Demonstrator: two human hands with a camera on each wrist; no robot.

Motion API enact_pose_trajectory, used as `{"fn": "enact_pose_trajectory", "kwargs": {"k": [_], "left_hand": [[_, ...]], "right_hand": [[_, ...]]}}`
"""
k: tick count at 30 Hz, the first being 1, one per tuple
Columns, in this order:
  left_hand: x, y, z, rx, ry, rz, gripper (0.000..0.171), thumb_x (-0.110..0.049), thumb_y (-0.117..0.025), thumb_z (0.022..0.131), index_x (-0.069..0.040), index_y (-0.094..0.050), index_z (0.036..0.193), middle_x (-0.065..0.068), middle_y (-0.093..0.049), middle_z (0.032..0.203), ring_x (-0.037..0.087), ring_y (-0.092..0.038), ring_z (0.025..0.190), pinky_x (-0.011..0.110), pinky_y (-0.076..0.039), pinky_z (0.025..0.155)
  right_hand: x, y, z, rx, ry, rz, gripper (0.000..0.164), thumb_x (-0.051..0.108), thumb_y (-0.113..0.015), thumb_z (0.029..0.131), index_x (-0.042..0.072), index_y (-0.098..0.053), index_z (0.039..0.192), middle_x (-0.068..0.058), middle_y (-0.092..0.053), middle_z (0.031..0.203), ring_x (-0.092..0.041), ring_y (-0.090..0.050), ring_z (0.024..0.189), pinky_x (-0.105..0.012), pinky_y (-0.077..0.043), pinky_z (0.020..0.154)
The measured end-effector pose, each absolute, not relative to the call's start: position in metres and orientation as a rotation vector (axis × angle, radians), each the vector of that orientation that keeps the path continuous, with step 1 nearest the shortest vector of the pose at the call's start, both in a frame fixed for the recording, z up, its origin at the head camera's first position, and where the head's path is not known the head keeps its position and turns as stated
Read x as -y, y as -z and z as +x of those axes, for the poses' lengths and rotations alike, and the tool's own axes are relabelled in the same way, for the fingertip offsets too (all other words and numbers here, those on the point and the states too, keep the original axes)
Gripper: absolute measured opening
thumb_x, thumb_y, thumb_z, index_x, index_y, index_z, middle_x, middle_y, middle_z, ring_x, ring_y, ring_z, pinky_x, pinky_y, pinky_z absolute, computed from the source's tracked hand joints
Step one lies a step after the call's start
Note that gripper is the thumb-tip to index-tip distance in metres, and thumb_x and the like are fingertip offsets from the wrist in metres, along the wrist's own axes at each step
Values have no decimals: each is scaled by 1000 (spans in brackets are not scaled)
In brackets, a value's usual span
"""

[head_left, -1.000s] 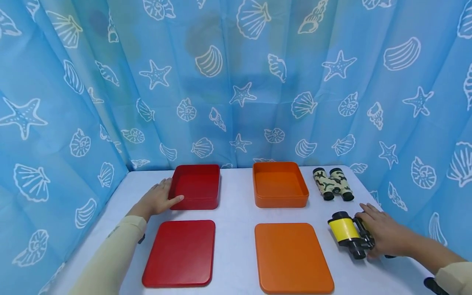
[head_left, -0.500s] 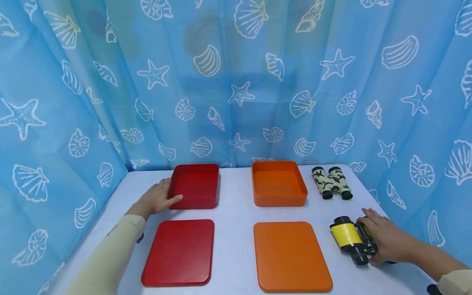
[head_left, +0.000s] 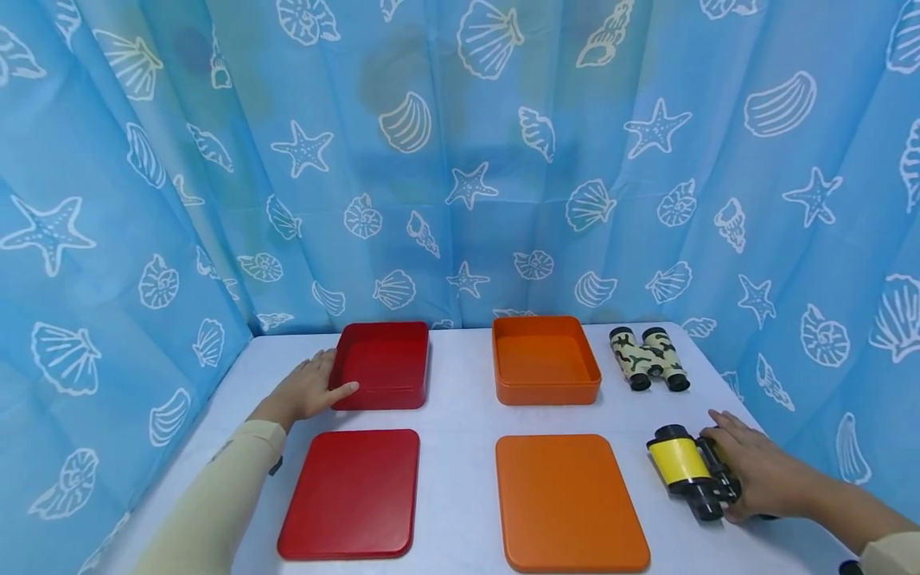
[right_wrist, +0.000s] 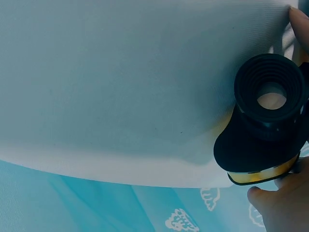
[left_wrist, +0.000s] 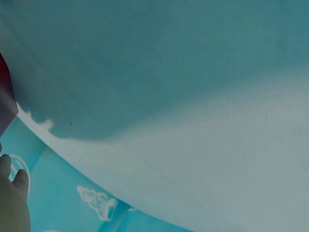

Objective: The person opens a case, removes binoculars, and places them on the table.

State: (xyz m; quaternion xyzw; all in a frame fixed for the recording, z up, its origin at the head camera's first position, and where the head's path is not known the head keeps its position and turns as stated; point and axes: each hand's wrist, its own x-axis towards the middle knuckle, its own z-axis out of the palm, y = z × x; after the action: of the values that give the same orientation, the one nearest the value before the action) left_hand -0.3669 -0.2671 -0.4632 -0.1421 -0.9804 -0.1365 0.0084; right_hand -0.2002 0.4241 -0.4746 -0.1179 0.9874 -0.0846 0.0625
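My left hand rests against the left side of an open red box. Its fingers lie extended along that side, and the thumb reaches across the front corner. At the right of the table, my right hand grips yellow-and-black binoculars by the right barrel, which the hand mostly hides. An eyepiece of the binoculars faces the camera in the right wrist view, with fingers on both sides. Only an edge of the red box and some fingertips show in the left wrist view.
An open orange box stands right of the red one. Nearer lie a flat red lid and an orange lid. Camouflage binoculars lie at the back right. A blue shell-patterned curtain borders the white table.
My right hand and the yellow-and-black binoculars have shifted slightly nearer to me and to the right. The left hand has stayed at the red box.
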Motion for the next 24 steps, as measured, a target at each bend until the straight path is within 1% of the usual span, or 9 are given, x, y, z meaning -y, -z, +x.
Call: {"fn": "enact_pose_trajectory", "kwargs": {"k": [2,7,9,11,14,17,21,24], "left_hand": [[267,461,-367,3070,424,-446,107,-67,-67,77,-11,-19,154,16,-37,146,41,-36,131,63,-38,99],[268,455,-364,3113,435,-439,108,-67,-66,78,-8,-18,155,21,-33,149,45,-35,131,59,-50,85],[272,453,-359,3137,437,-412,108,-67,-65,79,-5,-18,154,24,-32,149,47,-35,130,57,-53,81],[275,450,-355,3150,440,-377,108,-65,-66,79,-4,-19,154,25,-31,149,48,-35,129,57,-53,80],[275,447,-351,3137,459,-348,107,-63,-68,79,-3,-21,153,26,-33,147,48,-38,126,56,-54,78],[273,441,-348,3102,477,-344,105,-60,-71,78,-4,-24,153,25,-36,145,47,-42,124,56,-54,77],[275,429,-345,3060,418,-328,101,-61,-70,79,-5,-28,152,25,-37,145,47,-40,127,60,-51,81],[274,422,-344,3028,375,-321,99,-63,-65,81,-5,-28,152,26,-35,147,47,-37,130,62,-48,85]], "right_hand": [[-425,475,-200,-2989,253,-358,119,55,-93,36,3,-47,132,-32,-24,148,-55,-21,132,-74,-17,100],[-422,472,-200,-2976,197,-357,124,57,-92,35,2,-46,135,-34,-23,148,-59,-19,131,-78,-11,96],[-417,466,-204,-2965,173,-363,125,55,-93,34,1,-46,136,-36,-24,147,-61,-18,130,-80,-13,94],[-412,455,-209,-2947,193,-370,125,49,-95,36,0,-44,138,-38,-24,146,-63,-18,128,-81,-16,92],[-404,434,-217,-2901,304,-359,119,35,-97,43,-1,-39,141,-40,-21,145,-64,-16,128,-80,-21,90],[-396,416,-225,-2888,416,-356,110,23,-93,53,-4,-35,143,-40,-19,146,-64,-17,128,-79,-23,90],[-383,403,-246,-2959,469,-353,101,23,-88,66,-6,-31,144,-40,-20,146,-61,-22,128,-75,-27,92],[-375,397,-266,-3017,465,-329,100,34,-83,75,-6,-27,147,-39,-18,147,-59,-20,130,-73,-26,95]]}}
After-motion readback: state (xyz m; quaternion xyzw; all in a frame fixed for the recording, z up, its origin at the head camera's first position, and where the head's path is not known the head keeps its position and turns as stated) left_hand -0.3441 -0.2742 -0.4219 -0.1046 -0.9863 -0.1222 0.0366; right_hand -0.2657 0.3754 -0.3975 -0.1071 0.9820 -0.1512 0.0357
